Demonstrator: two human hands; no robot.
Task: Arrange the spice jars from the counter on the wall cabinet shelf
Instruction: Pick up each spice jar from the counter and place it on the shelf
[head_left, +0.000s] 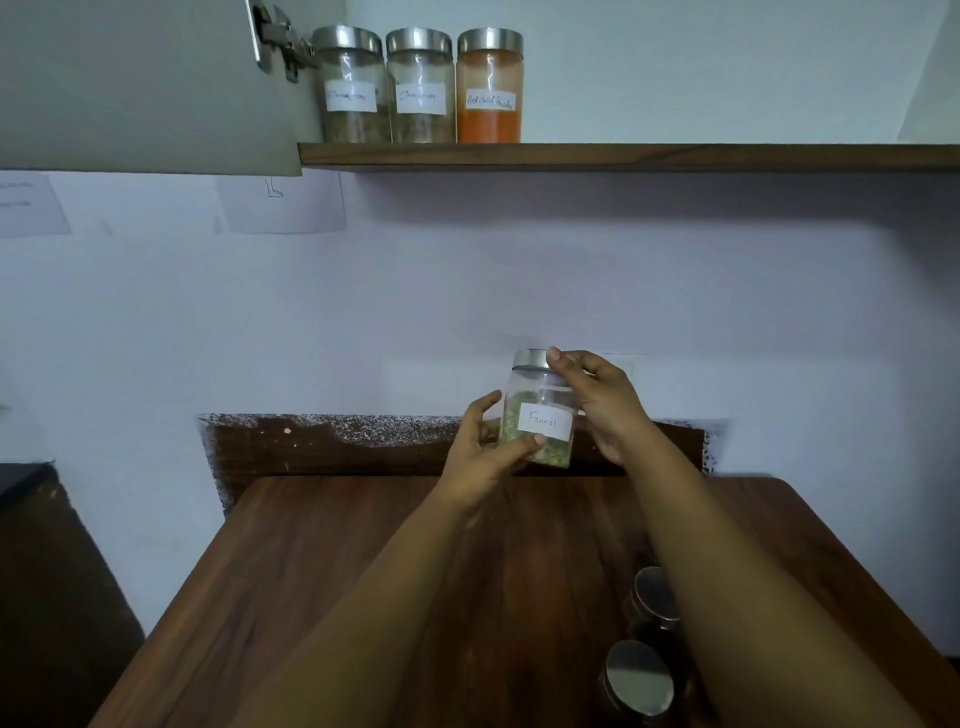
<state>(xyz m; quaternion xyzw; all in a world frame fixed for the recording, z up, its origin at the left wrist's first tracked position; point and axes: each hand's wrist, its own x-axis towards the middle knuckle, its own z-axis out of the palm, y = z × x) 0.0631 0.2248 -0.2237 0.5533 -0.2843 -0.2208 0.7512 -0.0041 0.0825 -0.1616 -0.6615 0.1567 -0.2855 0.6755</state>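
A glass jar labelled Fennel (540, 415), with a steel lid and green seeds inside, is held up in the air above the back of the wooden counter (363, 571). My left hand (485, 452) grips its lower left side. My right hand (597, 400) holds its right side and lid. On the wall cabinet shelf (675, 156) stand three jars at the left: two labelled Cinnamon (353, 88) (420, 88) and one of red chilli powder (489, 88). Two more steel-lidded jars (655, 592) (638, 678) stand on the counter under my right forearm.
The open cabinet door (145, 83) with its hinge hangs at the upper left. The shelf runs on to the right of the red jar. Papers (283, 205) are stuck on the wall below the door. A dark surface (26, 478) lies at the left.
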